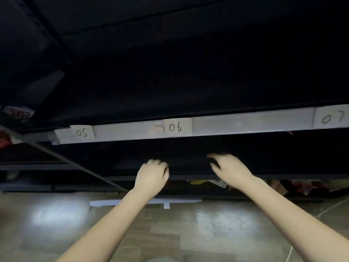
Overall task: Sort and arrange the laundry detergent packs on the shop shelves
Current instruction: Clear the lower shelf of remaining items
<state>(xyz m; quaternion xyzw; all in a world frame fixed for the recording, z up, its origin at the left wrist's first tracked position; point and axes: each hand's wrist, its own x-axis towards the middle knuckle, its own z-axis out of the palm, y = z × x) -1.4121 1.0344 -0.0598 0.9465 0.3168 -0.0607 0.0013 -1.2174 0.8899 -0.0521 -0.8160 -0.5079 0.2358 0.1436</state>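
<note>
My left hand and my right hand both reach into the dark shelf bay below the white shelf edge, under the paper label "06". The left hand's fingers are curled into a loose fist, and I see nothing in it. On the right hand the fingers are spread and bent, with their tips lost in the dark. Colourful detergent packs lie on the lowest shelf to the right, dim and blurred. More packs show at the far left, beside a red one.
Labels "05" and "07" mark the same shelf edge. A dark diagonal shelf frame runs down at the left. Wood-pattern floor lies below, with a white strip at the shelf's foot and a cord at the right.
</note>
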